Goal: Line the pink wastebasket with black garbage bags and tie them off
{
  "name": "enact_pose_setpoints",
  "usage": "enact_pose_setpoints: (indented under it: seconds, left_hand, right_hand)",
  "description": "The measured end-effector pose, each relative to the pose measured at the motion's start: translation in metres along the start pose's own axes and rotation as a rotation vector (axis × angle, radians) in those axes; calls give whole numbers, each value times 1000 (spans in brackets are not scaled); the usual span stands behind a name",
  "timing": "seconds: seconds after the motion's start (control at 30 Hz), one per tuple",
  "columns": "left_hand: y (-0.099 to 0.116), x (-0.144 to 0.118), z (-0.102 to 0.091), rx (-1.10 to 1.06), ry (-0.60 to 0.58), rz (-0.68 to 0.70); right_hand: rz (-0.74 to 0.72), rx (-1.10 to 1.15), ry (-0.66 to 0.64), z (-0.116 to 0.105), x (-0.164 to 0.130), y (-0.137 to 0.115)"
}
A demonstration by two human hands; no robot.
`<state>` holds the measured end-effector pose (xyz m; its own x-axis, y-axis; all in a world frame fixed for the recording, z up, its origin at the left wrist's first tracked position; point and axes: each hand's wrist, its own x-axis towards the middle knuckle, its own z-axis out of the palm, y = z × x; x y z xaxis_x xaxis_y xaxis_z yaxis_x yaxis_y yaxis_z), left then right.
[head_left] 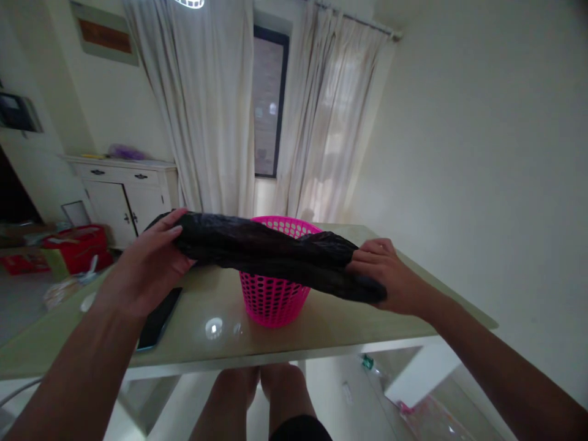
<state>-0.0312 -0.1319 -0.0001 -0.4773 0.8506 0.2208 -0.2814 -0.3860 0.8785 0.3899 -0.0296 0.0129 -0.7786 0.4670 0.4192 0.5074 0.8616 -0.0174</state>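
**Crosswise, a black plastic bag (271,252) is held out in front of a pink basket (274,301)**

The bunched bag is gripped at both ends by two bare hands. By the left hand (149,263), one end is pinched, with the thumb laid along its upper edge and the palm turned inward. By the right hand (388,269), the other end is clasped in curled fingers, knuckles uppermost. The bag's long axis is run from left to right across the wearer's front, tilted so that the right end is seen lower than the left. Both forearms are extended from the lower corners, angled in toward the middle.

The bag is held above a pale green table (358,327), and part of the basket's rim is hidden by it; whether the two are touching cannot be told. A dark phone (160,318) is laid on the tabletop beside the left forearm. Beyond, a window (267,104) is flanked by pale curtains (206,110), and a white cabinet (108,199) is seen to the left.
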Motion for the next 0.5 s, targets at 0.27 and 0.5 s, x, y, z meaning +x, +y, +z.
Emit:
enact_pose_setpoints:
  seconds: [0.27, 0.5]
  left_hand:
    - [-42, -25, -34, 469, 54, -64]
    - [-36, 31, -10, 642, 173, 253]
  right_hand:
    - [81, 395, 142, 47, -28, 37]
    - [724, 893, 506, 83, 46, 42]
